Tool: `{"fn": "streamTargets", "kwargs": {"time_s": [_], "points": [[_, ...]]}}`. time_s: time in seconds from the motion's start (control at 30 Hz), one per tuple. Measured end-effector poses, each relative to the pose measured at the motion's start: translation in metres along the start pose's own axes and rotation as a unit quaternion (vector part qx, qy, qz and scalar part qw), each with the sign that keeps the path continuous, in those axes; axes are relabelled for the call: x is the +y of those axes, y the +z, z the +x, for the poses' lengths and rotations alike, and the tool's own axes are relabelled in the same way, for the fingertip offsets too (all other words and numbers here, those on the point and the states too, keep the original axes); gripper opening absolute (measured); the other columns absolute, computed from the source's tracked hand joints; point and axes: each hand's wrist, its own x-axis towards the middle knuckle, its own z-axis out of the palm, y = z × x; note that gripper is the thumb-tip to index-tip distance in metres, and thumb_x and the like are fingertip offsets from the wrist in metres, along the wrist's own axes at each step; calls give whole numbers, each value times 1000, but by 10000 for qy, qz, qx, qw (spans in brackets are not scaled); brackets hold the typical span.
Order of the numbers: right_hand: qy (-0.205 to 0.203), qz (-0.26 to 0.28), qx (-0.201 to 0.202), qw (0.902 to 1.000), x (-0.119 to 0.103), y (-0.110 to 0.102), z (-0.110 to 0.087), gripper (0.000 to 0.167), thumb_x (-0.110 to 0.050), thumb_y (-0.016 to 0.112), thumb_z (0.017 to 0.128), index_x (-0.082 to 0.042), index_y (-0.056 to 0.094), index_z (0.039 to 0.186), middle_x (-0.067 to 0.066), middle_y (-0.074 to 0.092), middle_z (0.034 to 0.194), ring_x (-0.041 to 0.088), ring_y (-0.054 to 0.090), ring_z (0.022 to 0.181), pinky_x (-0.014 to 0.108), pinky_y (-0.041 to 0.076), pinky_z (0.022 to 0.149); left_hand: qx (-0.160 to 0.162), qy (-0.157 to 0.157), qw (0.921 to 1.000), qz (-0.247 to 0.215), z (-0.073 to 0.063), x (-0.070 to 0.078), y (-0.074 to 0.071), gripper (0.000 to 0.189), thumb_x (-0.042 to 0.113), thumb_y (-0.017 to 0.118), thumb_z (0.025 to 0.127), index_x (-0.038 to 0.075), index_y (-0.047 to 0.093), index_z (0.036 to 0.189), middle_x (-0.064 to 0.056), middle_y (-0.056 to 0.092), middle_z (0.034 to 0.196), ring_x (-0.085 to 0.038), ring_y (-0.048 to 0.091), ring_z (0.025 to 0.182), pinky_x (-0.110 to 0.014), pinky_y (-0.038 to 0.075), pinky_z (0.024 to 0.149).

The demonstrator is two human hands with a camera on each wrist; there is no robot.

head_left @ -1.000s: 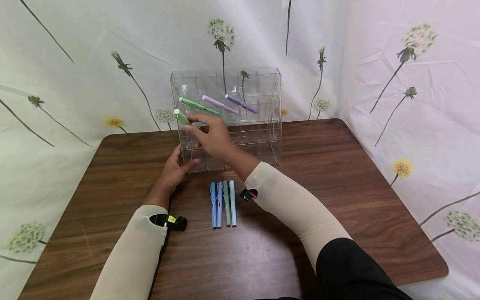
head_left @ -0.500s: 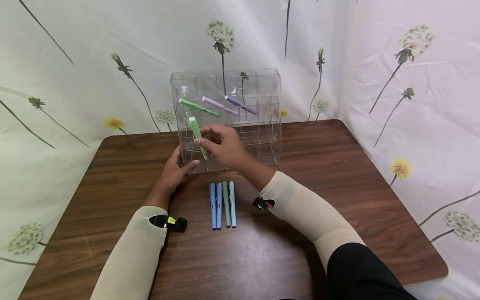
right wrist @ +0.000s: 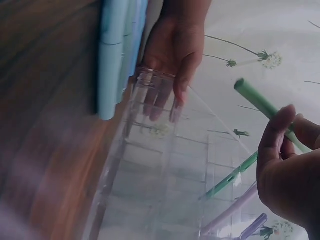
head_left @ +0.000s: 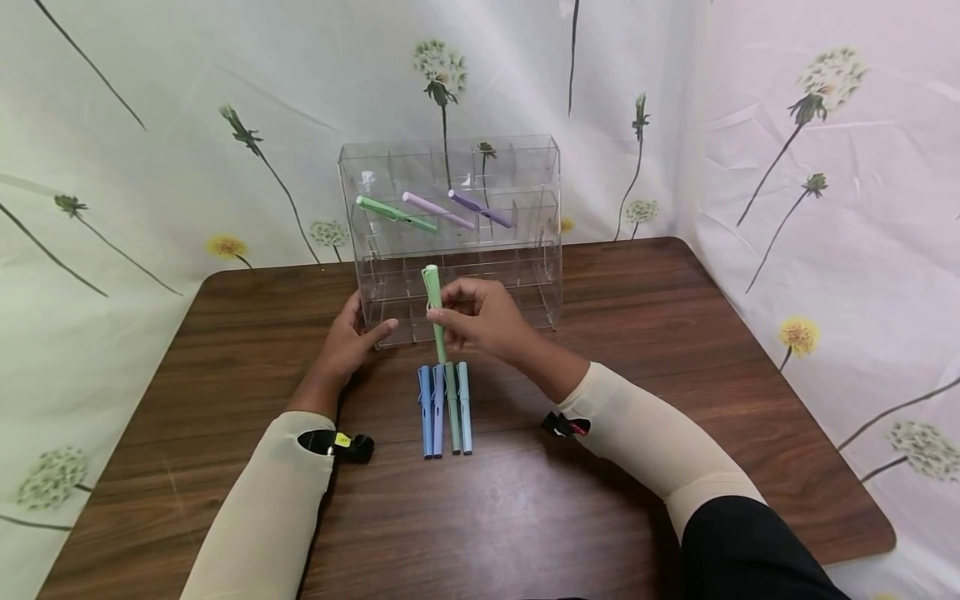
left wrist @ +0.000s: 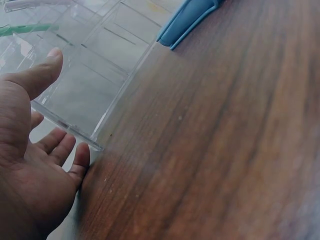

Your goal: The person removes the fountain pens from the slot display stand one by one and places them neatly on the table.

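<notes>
My right hand [head_left: 491, 321] pinches a light green pen [head_left: 434, 292] between thumb and fingers. The pen stands nearly upright in front of the rack, its lower end just above a row of pens. In the right wrist view, the same green pen [right wrist: 257, 100] slants across the fingers. At the left side of the clear acrylic rack [head_left: 543, 296], my left hand [head_left: 347, 337] rests with fingers along the side wall and thumb extended in front. A green pen [head_left: 397, 215], a lilac pen [head_left: 438, 210] and a purple pen [head_left: 480, 208] lie slanted in the rack's upper tier.
Several pens lie side by side on the wooden table [head_left: 637, 333]: a blue pen [head_left: 426, 412], a periwinkle pen [head_left: 438, 417], a dark green pen [head_left: 453, 412] and a pale blue pen [head_left: 466, 408]. Behind the rack hangs a flower-printed curtain [head_left: 285, 75].
My right hand has carried the light green pen away from the rack's left side, rightward and down toward the pen row, turning it more upright. The left hand stays put.
</notes>
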Motion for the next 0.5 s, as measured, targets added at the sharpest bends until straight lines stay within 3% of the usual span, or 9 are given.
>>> {"fn": "streamTargets", "kwargs": {"time_s": [0.17, 0.3, 0.37, 0.5], "points": [[382, 250, -182, 9988, 6, -9, -8, 11, -6, 73, 104, 4, 70, 108, 10, 74, 83, 21, 71, 64, 42, 65, 62, 12, 4, 10000, -53, 3, 2, 0, 99, 23, 77, 104, 23, 11, 178, -17, 35, 177, -37, 37, 163, -55, 34, 131], [731, 255, -257, 9967, 10, -16, -15, 18, -5, 72, 104, 3, 64, 118, 10, 73, 94, 19, 73, 68, 39, 66, 65, 23, -10, 10000, -36, 2, 2, 1, 99, 23, 78, 104, 22, 11, 178, -18, 33, 177, -37, 35, 164, -58, 31, 132], [906, 202, -301, 9952, 13, -18, -18, 29, -3, 73, 104, 3, 58, 128, 11, 72, 98, 20, 73, 68, 43, 67, 66, 34, -26, 10000, -10, 1, 2, 0, 99, 22, 77, 104, 22, 12, 178, -18, 34, 177, -37, 35, 164, -59, 31, 132], [1239, 104, -417, 9914, 17, -21, -23, 66, 1, 72, 103, -3, 37, 159, 14, 68, 94, 23, 73, 65, 49, 67, 67, 27, -37, 10000, 61, 1, 2, 1, 98, 24, 76, 105, 21, 12, 178, -20, 35, 176, -39, 37, 162, -57, 35, 129]]}}
